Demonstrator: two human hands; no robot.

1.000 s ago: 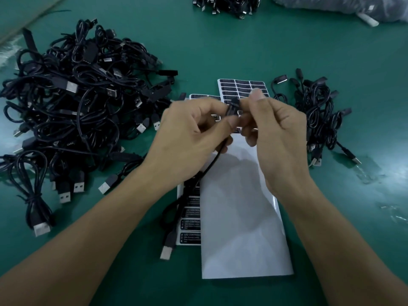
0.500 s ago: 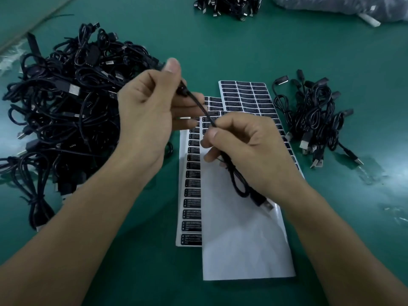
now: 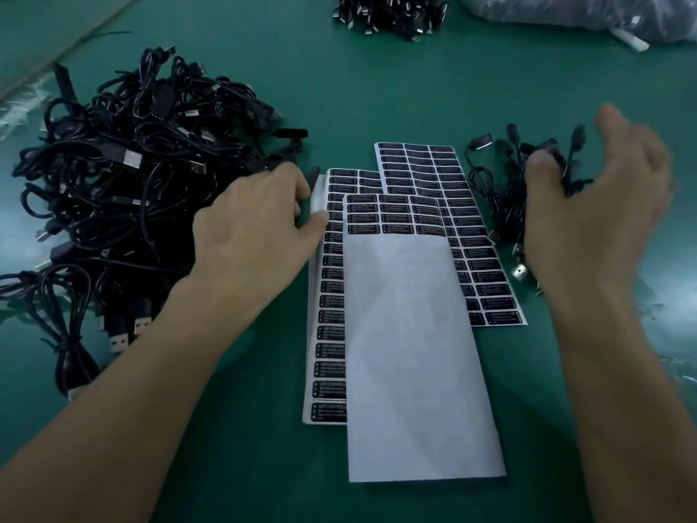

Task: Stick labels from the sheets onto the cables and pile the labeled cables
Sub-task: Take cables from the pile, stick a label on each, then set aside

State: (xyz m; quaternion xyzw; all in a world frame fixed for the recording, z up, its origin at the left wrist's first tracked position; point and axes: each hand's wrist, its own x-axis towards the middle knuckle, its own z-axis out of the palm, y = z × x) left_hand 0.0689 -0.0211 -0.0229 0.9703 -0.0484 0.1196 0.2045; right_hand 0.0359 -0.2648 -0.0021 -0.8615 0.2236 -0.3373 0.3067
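Observation:
A big tangled heap of black USB cables point(image 3: 124, 183) lies on the left of the green table. My left hand point(image 3: 252, 224) reaches to its right edge, fingers relaxed, touching cables there. A smaller pile of cables point(image 3: 501, 190) lies on the right. My right hand point(image 3: 596, 213), blurred, hovers over that pile with fingers spread and nothing in it. Between the hands lie three overlapping label sheets. The top sheet point(image 3: 411, 334) is mostly bare white backing with a few rows of black labels at its far end. The left sheet point(image 3: 328, 296) and right sheet point(image 3: 471, 239) are partly covered.
Another heap of black cables point(image 3: 388, 13) sits at the far edge, and a clear plastic bag point(image 3: 573, 17) lies at the far right. The table's edge runs diagonally across the upper left corner. Bare green table surface point(image 3: 377, 88) stretches behind the sheets.
The cable held between both hands is gone from them. My right hand swung right over the small pile and opened. My left hand dropped to the big heap's edge.

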